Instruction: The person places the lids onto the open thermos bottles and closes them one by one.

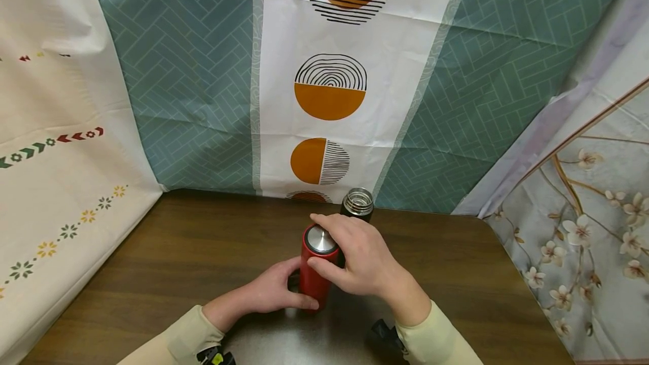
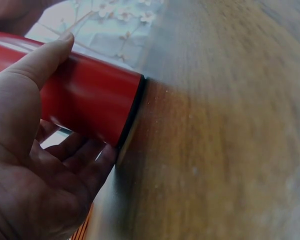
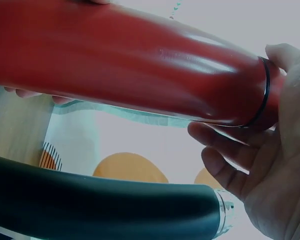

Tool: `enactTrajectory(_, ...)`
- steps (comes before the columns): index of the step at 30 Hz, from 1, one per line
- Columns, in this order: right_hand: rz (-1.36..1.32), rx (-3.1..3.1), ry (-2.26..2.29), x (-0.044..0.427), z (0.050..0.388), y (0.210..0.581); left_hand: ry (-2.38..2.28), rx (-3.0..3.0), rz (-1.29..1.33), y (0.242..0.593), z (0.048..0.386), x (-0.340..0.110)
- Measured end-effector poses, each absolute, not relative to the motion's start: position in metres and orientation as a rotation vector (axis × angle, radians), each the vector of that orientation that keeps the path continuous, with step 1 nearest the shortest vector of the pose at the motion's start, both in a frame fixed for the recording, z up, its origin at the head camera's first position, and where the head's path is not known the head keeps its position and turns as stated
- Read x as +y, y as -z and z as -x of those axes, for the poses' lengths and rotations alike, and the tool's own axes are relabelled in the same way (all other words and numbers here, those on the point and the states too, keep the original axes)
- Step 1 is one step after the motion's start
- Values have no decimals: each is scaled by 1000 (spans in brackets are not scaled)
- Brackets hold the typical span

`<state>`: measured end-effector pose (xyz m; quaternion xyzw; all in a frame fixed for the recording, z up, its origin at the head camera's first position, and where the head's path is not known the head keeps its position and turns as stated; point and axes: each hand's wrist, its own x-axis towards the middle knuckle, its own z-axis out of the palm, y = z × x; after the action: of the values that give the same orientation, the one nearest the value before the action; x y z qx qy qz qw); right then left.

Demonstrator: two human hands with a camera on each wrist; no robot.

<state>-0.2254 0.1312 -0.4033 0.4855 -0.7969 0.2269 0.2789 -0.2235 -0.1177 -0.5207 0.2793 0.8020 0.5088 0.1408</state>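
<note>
A red bottle (image 1: 313, 279) with a silver-topped lid (image 1: 321, 239) stands upright on the table. Low on its body, the left hand (image 1: 276, 289) grips it, thumb across the front; the left wrist view shows this hand (image 2: 45, 145) around the red body (image 2: 92, 95) close to the base. Up at the lid, the right hand (image 1: 362, 252) has its thumb and fingers around the rim. In the right wrist view that hand (image 3: 270, 150) holds the lid end of the red bottle (image 3: 140, 60). A black bottle (image 1: 356, 207) without a lid, its steel neck showing, stands just behind.
The brown wooden table (image 1: 218, 235) meets a patterned cloth backdrop (image 1: 192, 83) at its rear edge. Cream cloth (image 1: 56, 173) hangs at the left and flowered cloth (image 1: 583, 241) at the right. In the right wrist view the black bottle (image 3: 105, 205) lies alongside the red one.
</note>
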Motion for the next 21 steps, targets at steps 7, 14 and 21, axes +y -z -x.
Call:
enactTrajectory(7,-1353,-2140,-617,134,226,403,-1464,2329,-831,521,224,-117)
enactTrajectory(14,-1360,-2158,-624,134,224,401,-1464,2315,-809,522,225,-118)
enactTrajectory(21,-1312,-2155,-593,134,224,401,-1468,2304,-807,521,224,-119)
